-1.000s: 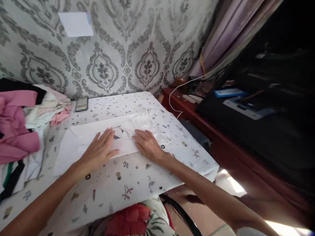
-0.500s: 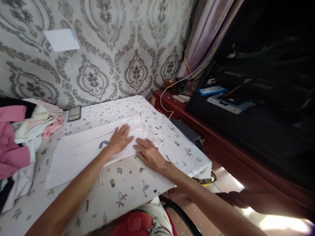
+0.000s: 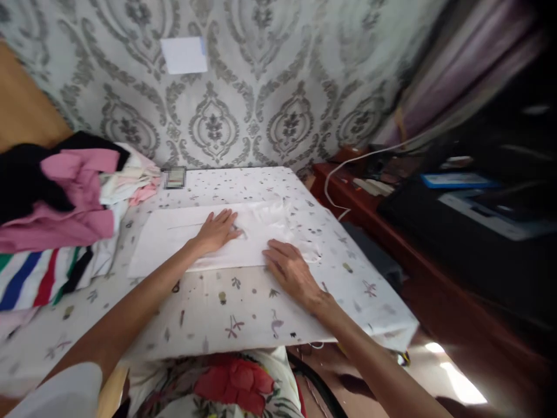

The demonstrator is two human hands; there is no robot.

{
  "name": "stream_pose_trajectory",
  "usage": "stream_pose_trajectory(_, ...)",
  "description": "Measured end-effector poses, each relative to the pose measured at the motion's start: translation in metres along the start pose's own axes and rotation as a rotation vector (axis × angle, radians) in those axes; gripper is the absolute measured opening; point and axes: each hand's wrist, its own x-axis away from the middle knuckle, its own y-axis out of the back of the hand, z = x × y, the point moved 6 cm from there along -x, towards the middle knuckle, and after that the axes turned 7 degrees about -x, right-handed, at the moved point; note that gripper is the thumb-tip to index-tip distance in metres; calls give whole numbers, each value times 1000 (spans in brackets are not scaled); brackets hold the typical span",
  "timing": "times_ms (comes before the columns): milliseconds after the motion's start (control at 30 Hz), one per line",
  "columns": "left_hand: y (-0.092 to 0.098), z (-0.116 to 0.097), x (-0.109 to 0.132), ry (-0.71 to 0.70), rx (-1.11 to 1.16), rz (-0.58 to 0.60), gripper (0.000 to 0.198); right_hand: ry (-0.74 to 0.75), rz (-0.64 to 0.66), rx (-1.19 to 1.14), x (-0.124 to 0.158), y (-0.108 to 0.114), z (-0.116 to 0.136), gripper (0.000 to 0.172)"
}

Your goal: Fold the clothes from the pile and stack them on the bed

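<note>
A white folded garment [image 3: 256, 249] lies flat on the table, with a small dark print partly showing beside my left hand and a long thin line like a placket or seam. My left hand [image 3: 216, 231] rests palm down on its middle, fingers stretched out. My right hand [image 3: 290, 267] lies on the garment's near right part, its fingers slightly bent and reaching over the cloth. The garment's right end is crumpled. Neither hand grips anything that I can see.
A patterned white cloth [image 3: 256, 307] covers the table. Heaped clothes [image 3: 82, 191] lie on the left. A small blurred-out item [image 3: 174, 177] sits by the wall. On the right stands a red-brown cabinet [image 3: 348, 186] with a white cable [image 3: 328, 183] and a large dark screen.
The view has turned to the left, showing more of the clothes heap. My left hand has slid leftward along the garment, across the dark print. My right hand stays near the right end.
</note>
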Motion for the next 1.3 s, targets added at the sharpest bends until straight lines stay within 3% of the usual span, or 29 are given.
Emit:
stream_pose_trajectory(133,14,84,35,238,-7,-109,64,84,-11,-83,-23,-15,22,30)
stream_pose_trajectory(200,26,136,55,397,18,-167,58,137,46,-149,-42,-30,50,28)
stream_pose_trajectory(300,41,203,76,577,65,-188,45,192,239,-212,-71,-62,107,25)
stream_pose_trajectory(367,46,230,81,625,87,-166,36,212,382,-184,-88,-85,146,22)
stream_pose_trajectory(433,47,244,78,641,110,-148,30,232,475,-119,-102,-106,178,20)
stream_pose_trajectory(567,42,250,66,657,151,-136,29,251,531,-22,-122,-134,211,22)
stream_pose_trajectory(767,35,253,49,701,261,-87,21,297,576,61,-136,-158,228,23)
stream_pose_trajectory(900,39,254,50,732,349,-86,14,309,621,94,-139,-164,237,37)
stream_pose_trajectory(1000,45,250,55,746,418,-106,15,234,593,25,-141,-158,232,35)
stream_pose_trajectory(1133,59,237,54,718,533,-133,16,5,466,-206,-141,-135,209,25)
stream_pose_trajectory(1300,80,204,26,626,707,-163,17,-272,221,-615,-125,-95,164,10)
